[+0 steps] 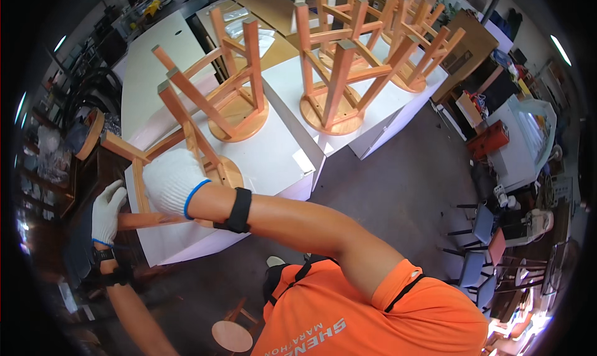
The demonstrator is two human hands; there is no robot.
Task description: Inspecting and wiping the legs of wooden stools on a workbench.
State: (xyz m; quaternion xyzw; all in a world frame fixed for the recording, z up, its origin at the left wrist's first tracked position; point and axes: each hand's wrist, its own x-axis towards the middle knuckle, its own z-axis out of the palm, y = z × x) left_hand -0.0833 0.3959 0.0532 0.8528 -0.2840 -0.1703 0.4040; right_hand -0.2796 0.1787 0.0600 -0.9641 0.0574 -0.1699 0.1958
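A wooden stool stands upside down at the near left corner of a white tabletop, its round seat downward. My right hand, in a white knitted glove with a blue cuff, curls over the stool's frame; its fingers are hidden. At the outer end of the stool's lowest leg is my left hand, also gloved. Its fingers look fairly straight, and whether they grip the leg is unclear. Just beyond stands another upturned stool.
Several more upturned stools stand on the adjoining white table. A small stool is on the floor near my legs. Blue chairs and a red case are at the right. Plastic bags lie on a brown surface beyond.
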